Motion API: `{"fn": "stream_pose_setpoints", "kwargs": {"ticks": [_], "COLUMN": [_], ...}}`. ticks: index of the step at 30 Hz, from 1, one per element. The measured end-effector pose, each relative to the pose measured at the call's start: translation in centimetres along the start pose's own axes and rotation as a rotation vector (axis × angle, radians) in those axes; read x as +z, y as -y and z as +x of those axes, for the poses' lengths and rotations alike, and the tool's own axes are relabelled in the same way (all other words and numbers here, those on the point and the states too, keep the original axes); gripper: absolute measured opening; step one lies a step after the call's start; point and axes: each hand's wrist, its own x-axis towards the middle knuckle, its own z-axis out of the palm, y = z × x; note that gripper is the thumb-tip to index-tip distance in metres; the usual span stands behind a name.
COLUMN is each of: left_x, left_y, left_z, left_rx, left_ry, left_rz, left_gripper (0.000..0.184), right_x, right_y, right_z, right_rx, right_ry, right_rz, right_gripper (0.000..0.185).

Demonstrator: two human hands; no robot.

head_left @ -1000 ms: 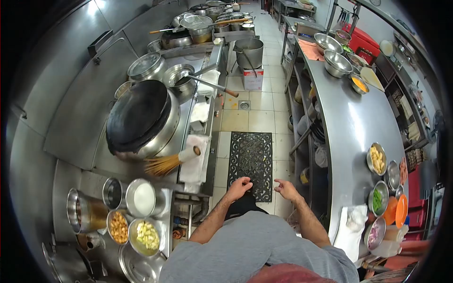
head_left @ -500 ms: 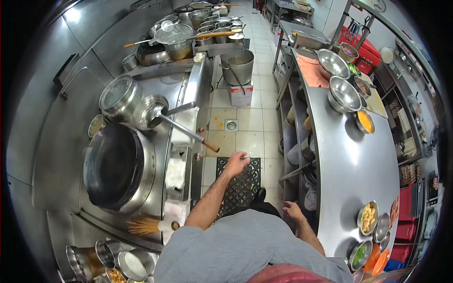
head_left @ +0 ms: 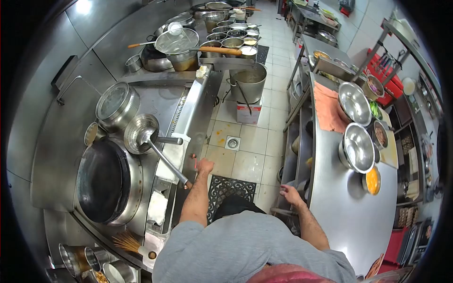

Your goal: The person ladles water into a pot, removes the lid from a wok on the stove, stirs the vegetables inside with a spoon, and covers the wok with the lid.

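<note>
My left hand is beside the stove's front edge, fingers curled close to a small red knob; whether they grip it I cannot make out. My right hand hangs by the steel worktable's near edge, empty, with fingers loosely bent and apart. On the stove to my left rests a dark wok. Beyond it lie a perforated strainer and a ladle, whose wooden-tipped handle juts over the stove edge near my left hand.
A large pot stands on a box in the aisle. Steel bowls, a bowl of orange-yellow liquid and an orange cloth lie on the worktable. A bamboo brush sits at the stove's near end. A patterned mat covers the floor.
My left hand has moved left from above the mat to the stove's front edge. My right hand stays near the worktable; the head view has shifted.
</note>
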Motion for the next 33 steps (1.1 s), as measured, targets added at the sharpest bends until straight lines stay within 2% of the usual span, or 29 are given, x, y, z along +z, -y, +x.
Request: {"fn": "stream_pose_setpoints", "kwargs": {"ticks": [2, 4, 5, 7, 9, 11, 15, 17, 18, 19, 21, 23, 26, 30, 32, 33], "left_x": [0.0, -0.8, 0.4, 3.5, 1.9, 1.2, 3.7, 5.8, 5.8, 5.5, 5.3, 5.4, 7.4, 6.6, 8.9, 8.8], "left_y": [-0.3, -0.3, 1.0, 4.0, 3.1, 2.7, 5.3, 7.2, 7.1, 7.0, 7.2, 7.1, 8.9, 8.8, 10.2, 10.2], "left_z": [1.1, 0.9, 2.0, 6.4, 6.0, 5.9, 8.8, 10.9, 10.8, 10.8, 11.0, 11.3, 12.6, 12.5, 14.3, 14.2], "left_rx": [-0.075, -0.290, -0.314, -0.376, -0.453, -0.523, -0.541, -0.449, -0.427, -0.437, -0.438, -0.466, -0.349, -0.403, -0.290, -0.289], "left_ry": [-0.016, -0.048, -0.060, -0.261, -0.267, -0.253, -0.176, -0.137, -0.194, -0.198, -0.076, -0.124, -0.108, -0.063, 0.033, 0.034], "left_rz": [0.037, -0.022, -0.044, -0.106, -0.201, -0.282, -0.357, -0.203, -0.198, -0.204, -0.323, -0.411, -0.395, -0.475, -0.162, -0.165], "left_gripper": [0.042, 0.043, 0.043, 0.051, 0.053, 0.054, 0.054, 0.050, 0.049, 0.049, 0.046, 0.041, 0.040, 0.037, 0.028, 0.028], "right_x": [0.5, 0.4, 1.2, 0.8, -0.2, 0.9, -1.6, -2.9, -3.9, -4.5, -5.3, -5.9, -5.5, -4.6, -4.6, -4.6], "right_y": [-4.3, -4.8, -7.3, -6.6, -2.5, -7.8, -6.3, -4.7, -3.6, -3.6, -2.6, -0.6, 2.3, 2.7, 1.3, 0.3], "right_z": [3.5, 5.1, 6.2, 5.4, 3.5, 4.4, 5.4, 6.7, 7.7, 8.8, 10.8, 12.1, 12.9, 12.9, 12.8, 12.5], "right_rx": [-0.050, -0.069, -0.136, -0.064, 0.355, 0.070, 0.170, 0.364, 0.442, 0.438, 0.482, 0.472, 0.467, 0.451, 0.472, 0.495], "right_ry": [-0.004, -0.015, -0.036, -0.001, 0.090, 0.114, 0.236, 0.144, 0.150, 0.158, 0.139, 0.133, 0.106, 0.144, 0.166, 0.183], "right_rz": [0.051, 0.130, 0.143, 0.119, 0.293, 0.124, 0.068, 0.311, 0.314, 0.305, 0.337, 0.319, 0.343, 0.220, 0.302, 0.392], "right_gripper": [0.043, 0.039, 0.038, 0.040, 0.040, 0.040, 0.044, 0.046, 0.047, 0.047, 0.045, 0.045, 0.044, 0.043, 0.043, 0.043]}}
